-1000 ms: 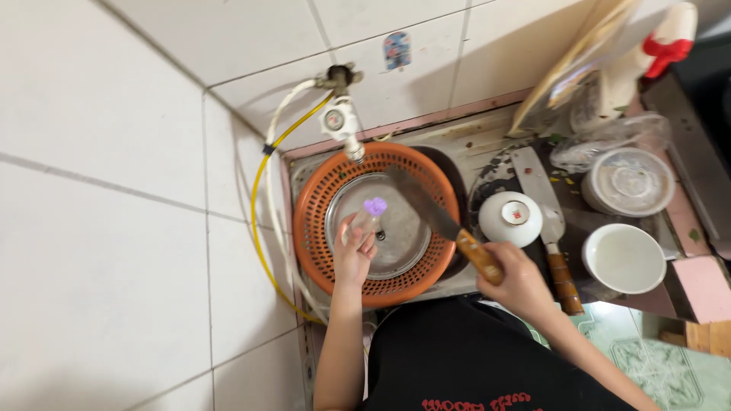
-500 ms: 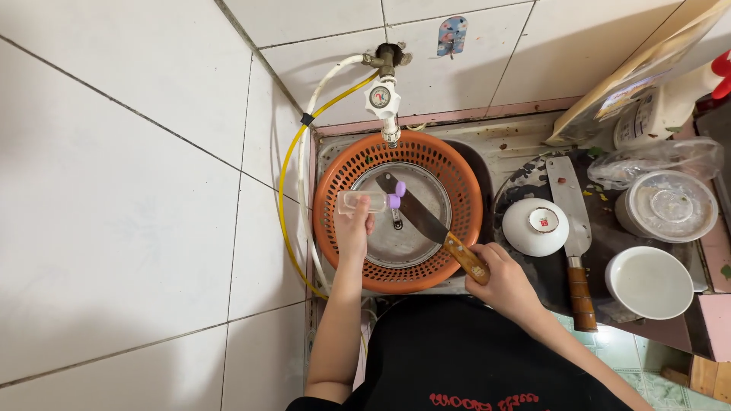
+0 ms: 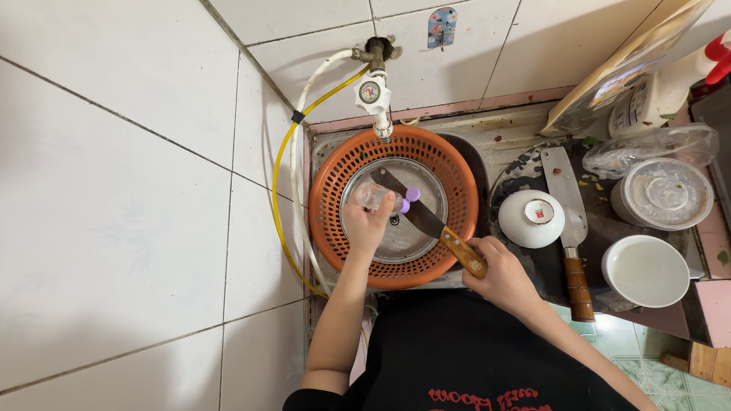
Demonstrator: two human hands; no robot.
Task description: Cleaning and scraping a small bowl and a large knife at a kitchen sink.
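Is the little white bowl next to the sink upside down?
Yes, upside down. The white bowl shows its round foot ring facing up, not its hollow inside, beside the cleaver.

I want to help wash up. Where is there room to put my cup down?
Little room. One bare patch is the counter strip behind the orange basket, beside the tap. Right of the basket is crowded: upturned bowl, cleaver, white bowl, lidded tub.
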